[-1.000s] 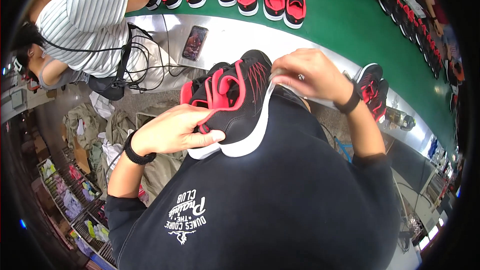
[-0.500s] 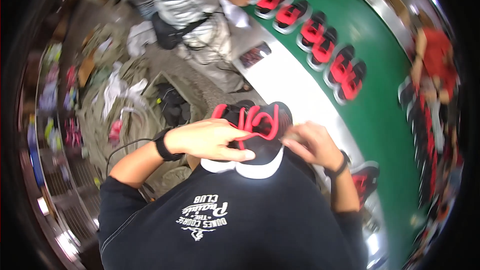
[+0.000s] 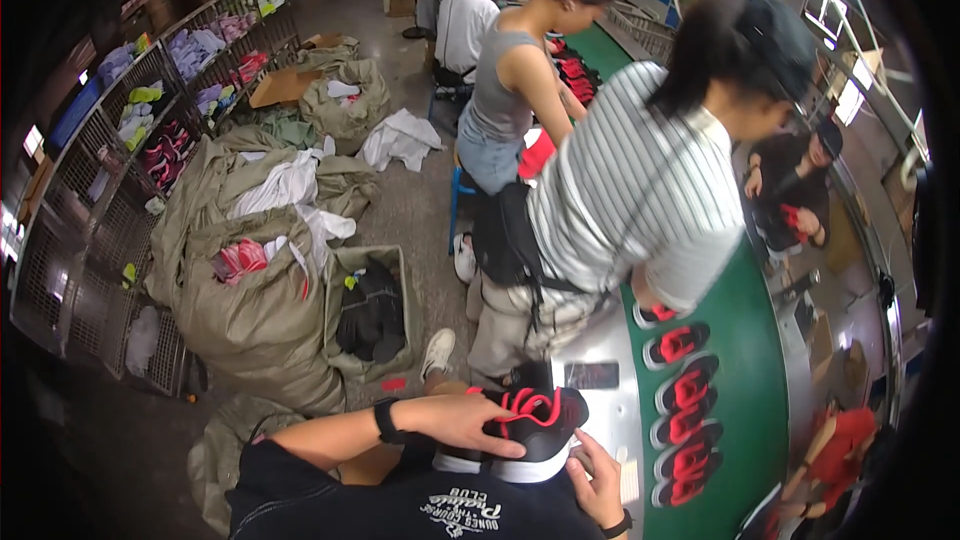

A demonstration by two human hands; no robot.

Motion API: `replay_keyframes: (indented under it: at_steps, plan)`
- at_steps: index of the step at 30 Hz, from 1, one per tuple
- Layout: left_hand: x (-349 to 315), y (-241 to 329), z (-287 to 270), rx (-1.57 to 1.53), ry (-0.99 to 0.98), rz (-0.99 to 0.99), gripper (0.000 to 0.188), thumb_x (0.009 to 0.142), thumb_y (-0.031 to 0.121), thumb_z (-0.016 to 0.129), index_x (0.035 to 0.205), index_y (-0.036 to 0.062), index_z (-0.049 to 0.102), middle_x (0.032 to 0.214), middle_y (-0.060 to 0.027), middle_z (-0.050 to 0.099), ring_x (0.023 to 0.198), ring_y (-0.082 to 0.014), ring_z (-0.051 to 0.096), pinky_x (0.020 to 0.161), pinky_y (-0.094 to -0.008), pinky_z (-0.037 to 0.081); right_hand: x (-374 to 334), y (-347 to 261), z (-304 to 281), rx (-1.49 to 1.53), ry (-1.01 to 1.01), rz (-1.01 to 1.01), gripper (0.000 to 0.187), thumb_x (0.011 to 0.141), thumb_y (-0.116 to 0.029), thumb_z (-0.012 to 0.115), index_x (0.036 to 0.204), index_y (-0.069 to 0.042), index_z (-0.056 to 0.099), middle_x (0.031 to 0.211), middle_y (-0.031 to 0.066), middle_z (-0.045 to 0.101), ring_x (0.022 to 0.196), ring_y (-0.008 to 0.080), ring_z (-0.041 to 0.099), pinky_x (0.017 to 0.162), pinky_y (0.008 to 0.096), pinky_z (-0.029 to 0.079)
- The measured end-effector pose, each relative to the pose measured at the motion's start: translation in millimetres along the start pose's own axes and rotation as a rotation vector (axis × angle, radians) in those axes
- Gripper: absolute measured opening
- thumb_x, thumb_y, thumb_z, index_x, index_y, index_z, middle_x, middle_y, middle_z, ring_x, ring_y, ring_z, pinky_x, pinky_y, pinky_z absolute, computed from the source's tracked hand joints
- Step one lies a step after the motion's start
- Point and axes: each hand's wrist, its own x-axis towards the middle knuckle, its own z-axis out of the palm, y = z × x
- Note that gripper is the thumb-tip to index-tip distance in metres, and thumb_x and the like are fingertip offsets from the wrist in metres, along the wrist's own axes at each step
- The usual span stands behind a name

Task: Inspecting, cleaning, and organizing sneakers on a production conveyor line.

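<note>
A pair of black sneakers (image 3: pixel 545 440) with red laces and white soles is held side by side against my black shirt. My left hand (image 3: pixel 465 425) lies across them, its thumb along the side of the right-hand shoe, its fingers wrapped round by the laces. At the right end of that shoe is my right hand (image 3: pixel 598 475), thumb and forefinger at the edge of the white sole; its other fingers are partly hidden. Both wrists wear dark bands.
A green conveyor (image 3: pixel 740 400) with a row of red and black shoes (image 3: pixel 686 425) runs at right, beside a metal ledge (image 3: pixel 618 370) bearing a dark flat item. A person in a striped shirt (image 3: pixel 640 190) stands close ahead. Cloth sacks (image 3: pixel 240 330) and wire racks (image 3: pixel 75 270) fill the left.
The view has tilted up, now showing several people and the room beyond. The sneakers stay in my left hand. My right hand, blurred before, now shows clearly beside the shoe's sole.
</note>
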Motion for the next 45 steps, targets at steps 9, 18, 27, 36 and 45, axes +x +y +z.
replay_keyframes:
  at_steps: [9, 18, 27, 36, 45]
  plan:
    - [-86.2, -127.2, -236.1, 0.066, 0.065, -0.212, 0.073, 0.082, 0.061, 0.056, 0.111, -0.0065, 0.059, 0.061, -0.0195, 0.058, 0.057, -0.0296, 0.062, 0.057, -0.0339, 0.048, 292.1, -66.6, 132.1, -0.162, -0.382, -0.162, 0.036, 0.08, -0.017, 0.069, 0.115, -0.009, 0.063, 0.08, 0.0061, 0.065, 0.068, 0.0195, 0.059, 0.065, 0.0294, 0.046]
    - [-99.9, -191.6, -326.8, -0.377, 0.165, -0.393, 0.046, 0.088, 0.042, 0.058, 0.104, -0.0011, 0.061, 0.081, -0.0104, 0.064, 0.074, -0.019, 0.058, 0.068, -0.0329, 0.047, 436.2, -80.7, 196.7, -0.101, -0.497, -0.106, 0.031, 0.079, -0.018, 0.067, 0.107, -0.004, 0.066, 0.085, 0.0145, 0.065, 0.077, 0.0297, 0.06, 0.072, 0.0376, 0.046]
    - [-88.1, -200.9, -383.6, -0.498, 0.126, -0.461, 0.051, 0.084, 0.046, 0.061, 0.103, -0.0011, 0.061, 0.078, -0.0085, 0.062, 0.068, -0.0157, 0.056, 0.059, -0.0301, 0.045, 482.0, -69.2, 207.3, 0.053, -0.546, -0.034, 0.025, 0.079, -0.013, 0.068, 0.101, -0.001, 0.068, 0.078, 0.0155, 0.063, 0.071, 0.0301, 0.059, 0.068, 0.0383, 0.047]
    - [-73.7, -215.1, -408.4, -0.355, 0.113, -0.336, 0.051, 0.084, 0.048, 0.06, 0.101, 0.0001, 0.061, 0.073, -0.0095, 0.061, 0.067, -0.0157, 0.055, 0.058, -0.0314, 0.044, 505.1, -71.8, 206.9, 0.038, -0.616, 0.127, 0.031, 0.082, -0.015, 0.065, 0.11, -0.002, 0.064, 0.085, 0.0166, 0.061, 0.076, 0.0316, 0.058, 0.07, 0.0397, 0.046]
    - [-71.2, -225.6, -410.5, -0.285, 0.095, -0.353, 0.054, 0.085, 0.05, 0.057, 0.11, 0.0019, 0.06, 0.084, -0.0119, 0.065, 0.078, -0.0206, 0.062, 0.071, -0.0333, 0.047, 515.5, -75.2, 202.1, 0.079, -0.588, 0.059, 0.027, 0.08, -0.014, 0.066, 0.106, -0.004, 0.066, 0.082, 0.0168, 0.061, 0.075, 0.0312, 0.058, 0.068, 0.0401, 0.046]
